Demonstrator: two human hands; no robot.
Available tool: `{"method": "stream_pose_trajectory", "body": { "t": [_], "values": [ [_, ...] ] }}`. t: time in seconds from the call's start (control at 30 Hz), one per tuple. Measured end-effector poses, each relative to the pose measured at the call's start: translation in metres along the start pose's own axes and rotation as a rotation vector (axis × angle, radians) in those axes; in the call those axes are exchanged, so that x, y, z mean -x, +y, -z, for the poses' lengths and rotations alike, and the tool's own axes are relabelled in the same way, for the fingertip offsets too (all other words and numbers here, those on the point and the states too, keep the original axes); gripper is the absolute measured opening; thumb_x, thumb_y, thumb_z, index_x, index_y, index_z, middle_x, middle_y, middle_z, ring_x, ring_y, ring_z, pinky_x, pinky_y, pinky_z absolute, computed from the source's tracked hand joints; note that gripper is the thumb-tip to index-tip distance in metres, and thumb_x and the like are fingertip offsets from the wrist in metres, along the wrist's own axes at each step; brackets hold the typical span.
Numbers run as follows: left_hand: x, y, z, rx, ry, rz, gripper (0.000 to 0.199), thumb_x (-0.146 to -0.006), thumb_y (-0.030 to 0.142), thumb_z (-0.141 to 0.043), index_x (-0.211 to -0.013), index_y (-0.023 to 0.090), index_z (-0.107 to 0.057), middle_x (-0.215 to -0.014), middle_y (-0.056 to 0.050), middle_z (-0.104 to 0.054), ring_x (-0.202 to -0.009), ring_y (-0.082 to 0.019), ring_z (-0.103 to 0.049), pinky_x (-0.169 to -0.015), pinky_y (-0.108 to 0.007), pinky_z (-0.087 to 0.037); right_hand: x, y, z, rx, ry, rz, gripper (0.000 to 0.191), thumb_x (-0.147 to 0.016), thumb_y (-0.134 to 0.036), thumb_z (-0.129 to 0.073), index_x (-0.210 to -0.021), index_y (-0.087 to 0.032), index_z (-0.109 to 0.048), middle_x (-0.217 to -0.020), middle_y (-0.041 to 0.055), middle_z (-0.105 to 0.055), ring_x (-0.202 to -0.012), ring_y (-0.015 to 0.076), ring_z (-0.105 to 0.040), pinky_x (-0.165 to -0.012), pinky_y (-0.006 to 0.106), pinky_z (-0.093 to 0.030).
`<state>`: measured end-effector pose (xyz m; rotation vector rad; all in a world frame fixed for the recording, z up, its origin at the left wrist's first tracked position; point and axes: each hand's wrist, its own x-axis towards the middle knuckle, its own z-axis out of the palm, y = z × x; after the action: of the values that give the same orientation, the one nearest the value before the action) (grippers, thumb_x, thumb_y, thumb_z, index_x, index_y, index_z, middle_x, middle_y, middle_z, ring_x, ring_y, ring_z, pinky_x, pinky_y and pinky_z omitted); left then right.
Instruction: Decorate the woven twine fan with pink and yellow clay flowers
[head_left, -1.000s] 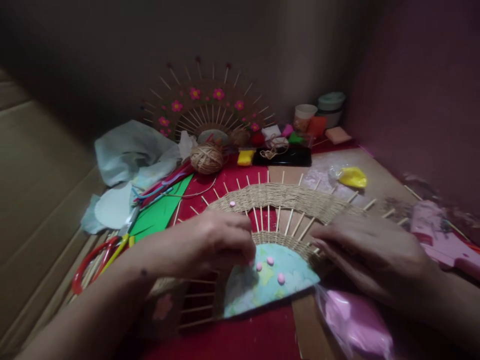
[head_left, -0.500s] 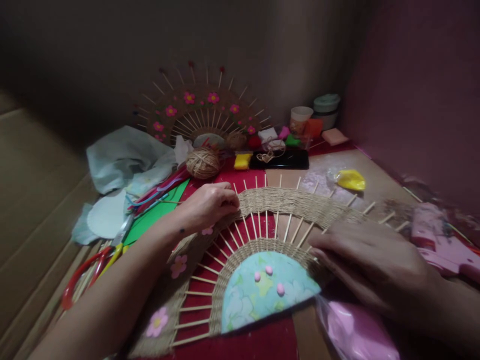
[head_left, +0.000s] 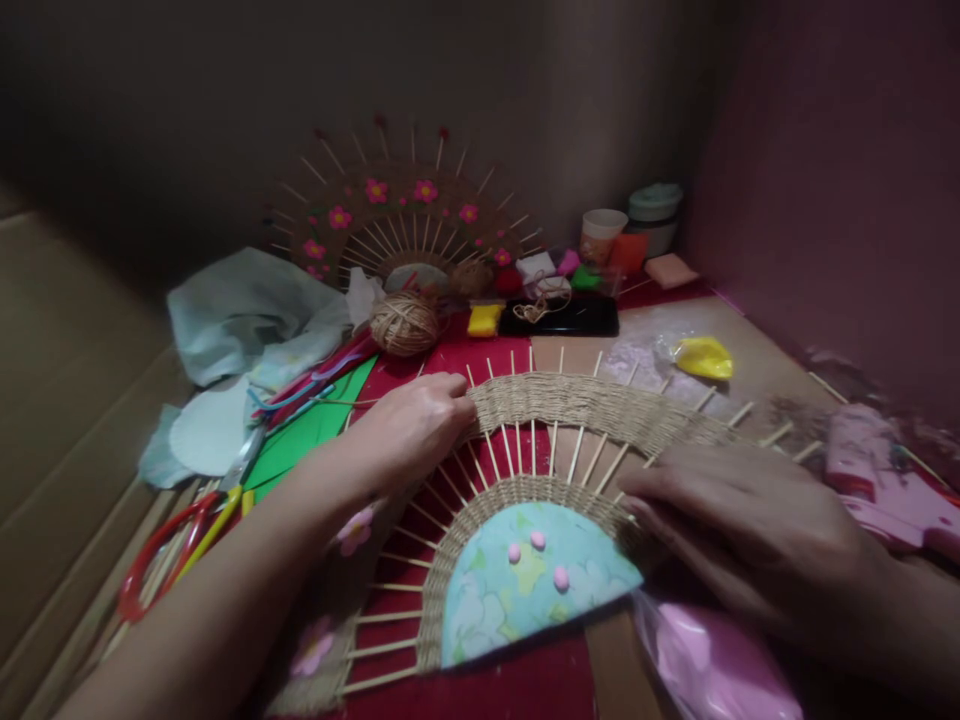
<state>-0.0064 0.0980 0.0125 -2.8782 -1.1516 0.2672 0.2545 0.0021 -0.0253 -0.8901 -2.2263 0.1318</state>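
Note:
A half-round woven fan point(head_left: 577, 410) of thin sticks and twine lies before me, with a blue floral half-disc point(head_left: 540, 610) at its centre. Three small pink balls sit on that disc. My left hand point(head_left: 424, 425) is closed at the upper left of the outer woven band; its fingertips are hidden, so what they pinch cannot be seen. Pink flowers point(head_left: 313, 645) decorate the band beneath my left forearm. On the right side, my right hand point(head_left: 742, 510) has its fingers pressed together on the fan's sticks, near the inner woven rim.
Behind the fan are a twine ball point(head_left: 405, 323), a black phone point(head_left: 581, 317) and a paper cup point(head_left: 602, 236). A finished-looking flowered fan point(head_left: 424, 190) leans at the back. Scissors point(head_left: 161, 560) lie left; a pink glue gun point(head_left: 877, 490) and bagged pink clay point(head_left: 720, 660) are right.
My left hand has shifted slightly left and its knuckles have turned a little flatter over the band. My right hand and the fan have stayed nearly in place.

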Motion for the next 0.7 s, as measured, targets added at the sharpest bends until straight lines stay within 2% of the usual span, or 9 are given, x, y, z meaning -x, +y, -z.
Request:
{"method": "stream_pose_trajectory", "body": {
  "t": [0.17, 0.27, 0.43, 0.53, 0.7],
  "values": [
    [0.005, 0.011, 0.000, -0.202, -0.013, -0.031, 0.019, -0.087, 0.012, -0.047, -0.071, 0.014, -0.059, -0.074, -0.005, -0.054, -0.064, -0.015, -0.045, -0.058, -0.029, -0.034, 0.001, 0.001, -0.001, -0.011, -0.002, -0.002, 0.011, -0.087, -0.012, -0.050, -0.086, -0.016, -0.059, -0.067, 0.0044, -0.061, -0.059, 0.0154, -0.055, -0.054, 0.030, -0.040],
    [0.007, 0.012, 0.000, -0.250, 0.013, -0.040, 0.017, -0.085, 0.011, -0.048, -0.073, 0.014, -0.060, -0.075, -0.006, -0.055, -0.066, -0.017, -0.046, -0.060, -0.030, -0.035, 0.001, 0.001, 0.000, -0.011, -0.009, -0.016, 0.010, -0.087, -0.012, -0.050, -0.086, -0.017, -0.059, -0.067, 0.0041, -0.061, -0.059, 0.0156, -0.054, -0.054, 0.031, -0.040],
    [0.011, 0.004, 0.006, -0.182, 0.083, 0.015, 0.028, -0.090, 0.025, -0.043, -0.069, 0.015, -0.059, -0.070, -0.005, -0.052, -0.059, -0.014, -0.043, -0.055, -0.030, -0.033, -0.001, -0.001, 0.003, 0.003, -0.005, 0.014, 0.010, -0.086, -0.011, -0.050, -0.085, -0.015, -0.059, -0.065, 0.0034, -0.060, -0.057, 0.0145, -0.053, -0.053, 0.029, -0.040],
    [0.012, -0.004, 0.007, -0.125, 0.076, 0.050, 0.027, -0.088, 0.023, -0.044, -0.068, 0.015, -0.060, -0.070, -0.005, -0.052, -0.060, -0.013, -0.045, -0.053, -0.027, -0.033, 0.001, -0.001, 0.003, 0.003, -0.003, 0.017, 0.009, -0.086, -0.011, -0.050, -0.085, -0.015, -0.059, -0.065, 0.0035, -0.059, -0.057, 0.0143, -0.053, -0.052, 0.029, -0.039],
    [0.011, -0.012, -0.001, 0.023, 0.125, 0.039, 0.025, -0.089, 0.019, -0.044, -0.081, 0.015, -0.067, -0.076, -0.005, -0.054, -0.067, -0.013, -0.052, -0.057, -0.024, -0.038, 0.002, 0.000, 0.000, 0.018, -0.002, 0.012, 0.010, -0.086, -0.011, -0.051, -0.082, -0.015, -0.059, -0.066, 0.0043, -0.061, -0.058, 0.0150, -0.055, -0.053, 0.029, -0.040]
  ]
}}
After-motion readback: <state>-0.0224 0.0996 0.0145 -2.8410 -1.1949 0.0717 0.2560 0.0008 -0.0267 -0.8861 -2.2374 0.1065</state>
